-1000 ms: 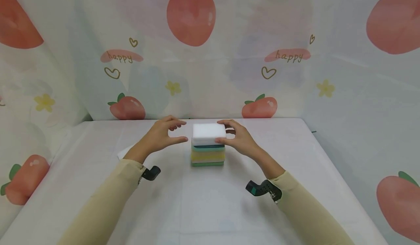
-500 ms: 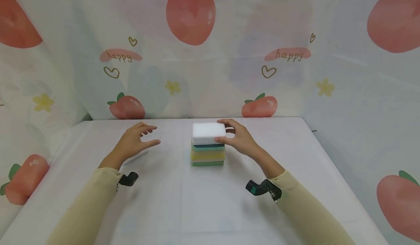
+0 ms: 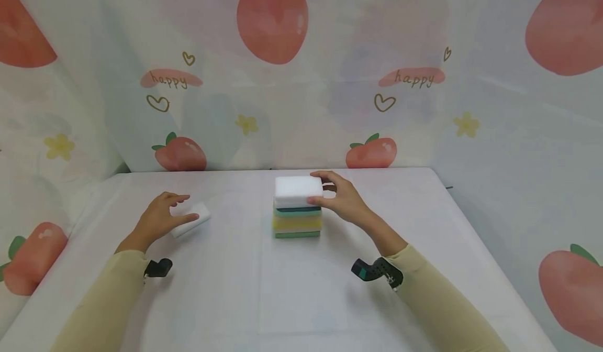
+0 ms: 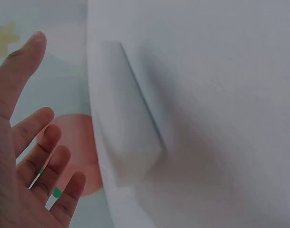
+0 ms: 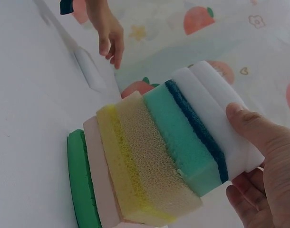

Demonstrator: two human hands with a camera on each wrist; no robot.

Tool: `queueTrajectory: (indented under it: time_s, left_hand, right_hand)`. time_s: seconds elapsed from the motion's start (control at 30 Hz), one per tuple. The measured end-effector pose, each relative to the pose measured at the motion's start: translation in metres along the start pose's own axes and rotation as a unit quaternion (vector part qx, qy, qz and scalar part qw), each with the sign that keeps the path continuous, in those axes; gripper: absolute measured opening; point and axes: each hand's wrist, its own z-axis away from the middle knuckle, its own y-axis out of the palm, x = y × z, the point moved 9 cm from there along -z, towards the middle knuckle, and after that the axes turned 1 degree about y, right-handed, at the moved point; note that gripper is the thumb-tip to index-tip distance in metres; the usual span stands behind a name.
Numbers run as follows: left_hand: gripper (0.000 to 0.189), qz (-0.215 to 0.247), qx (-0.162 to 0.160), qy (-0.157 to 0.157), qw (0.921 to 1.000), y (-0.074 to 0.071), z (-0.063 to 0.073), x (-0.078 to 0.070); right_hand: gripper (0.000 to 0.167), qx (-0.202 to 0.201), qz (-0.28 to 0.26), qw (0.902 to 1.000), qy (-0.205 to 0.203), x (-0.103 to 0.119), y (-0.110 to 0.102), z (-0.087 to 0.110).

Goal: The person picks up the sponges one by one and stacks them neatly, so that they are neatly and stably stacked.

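A stack of sponges [image 3: 298, 223] stands mid-table, several layers high: green lowest, then pinkish, yellow, beige and teal with a dark blue scouring face. White melamine sponges [image 5: 216, 104] form its top, two layers in the right wrist view. My right hand [image 3: 343, 199] grips the right end of the white top, thumb at the front and fingers behind. Over to the left, another white sponge [image 3: 193, 220] lies flat on the table, partly covered in the head view by my left hand [image 3: 160, 217]. That hand is empty, thumb and fingers spread apart.
A white cloth covers the table [image 3: 282, 299], which backs onto a hanging curtain [image 3: 320, 116] printed with peaches. Black wrist cameras [image 3: 159, 268] sit on both sleeves.
My left hand has moved away from the stack, left and nearer, to the loose white sponge, which now shows more. The right hand has stayed on the stack's top.
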Motion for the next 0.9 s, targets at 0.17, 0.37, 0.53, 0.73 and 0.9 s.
queueTrajectory:
  time_s: [0.17, 0.37, 0.53, 0.73, 0.9]
  left_hand:
    - [0.089, -0.014, 0.011, -0.021, 0.9996, 0.007, 0.005, 0.019]
    - [0.094, -0.035, 0.021, -0.029, 0.9987, 0.014, 0.011, 0.03]
    - [0.092, -0.04, 0.021, -0.028, 0.9986, 0.018, 0.011, 0.033]
    - [0.086, -0.042, 0.015, -0.027, 0.9987, 0.023, 0.01, 0.038]
    - [0.083, -0.025, 0.009, -0.032, 0.9991, 0.021, 0.013, 0.037]
  right_hand:
    - [0.064, -0.001, -0.003, 1.0, 0.002, -0.001, 0.0, 0.0]
    - [0.063, -0.001, 0.005, 1.0, 0.002, -0.001, 0.0, 0.0]
    - [0.063, -0.002, 0.006, 1.0, 0.0, -0.001, 0.0, 0.0]
    - [0.064, -0.003, 0.002, 1.0, -0.002, -0.001, 0.0, 0.0]
    - [0.064, -0.003, -0.006, 0.9999, -0.009, -0.001, 0.001, 0.0]
